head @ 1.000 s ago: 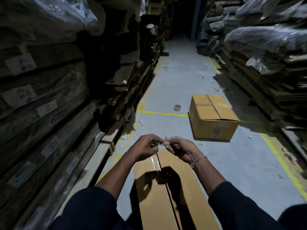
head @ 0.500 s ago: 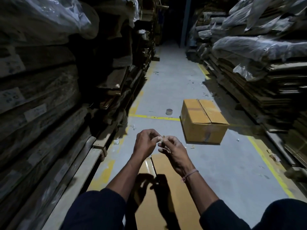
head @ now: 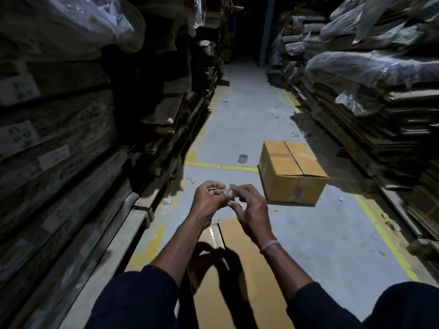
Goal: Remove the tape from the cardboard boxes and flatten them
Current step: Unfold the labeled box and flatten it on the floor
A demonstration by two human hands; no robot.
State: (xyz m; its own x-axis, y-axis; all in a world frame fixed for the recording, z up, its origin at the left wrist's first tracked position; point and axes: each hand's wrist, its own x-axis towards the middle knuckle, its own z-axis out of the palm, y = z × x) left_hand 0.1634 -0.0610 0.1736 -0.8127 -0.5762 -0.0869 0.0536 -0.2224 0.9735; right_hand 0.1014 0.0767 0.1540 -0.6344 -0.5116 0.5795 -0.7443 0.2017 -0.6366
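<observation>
Dim warehouse aisle, both hands, left [head: 207, 200] and right [head: 249, 211], pinching a tape wad [head: 228, 194] above a flattened box [head: 240, 276]

1. A narrow aisle with a grey concrete floor [head: 249, 110] runs away into darkness at the far end.
2. Yellow floor lines [head: 221, 165] mark the aisle's edges and cross it.
3. On the left, stacked flat cardboard [head: 59, 143] bearing white labels rises high.
4. On the right, more cardboard stacks [head: 380, 129] lie under plastic sheeting [head: 370, 67].
5. Light falls only on the near floor.
</observation>
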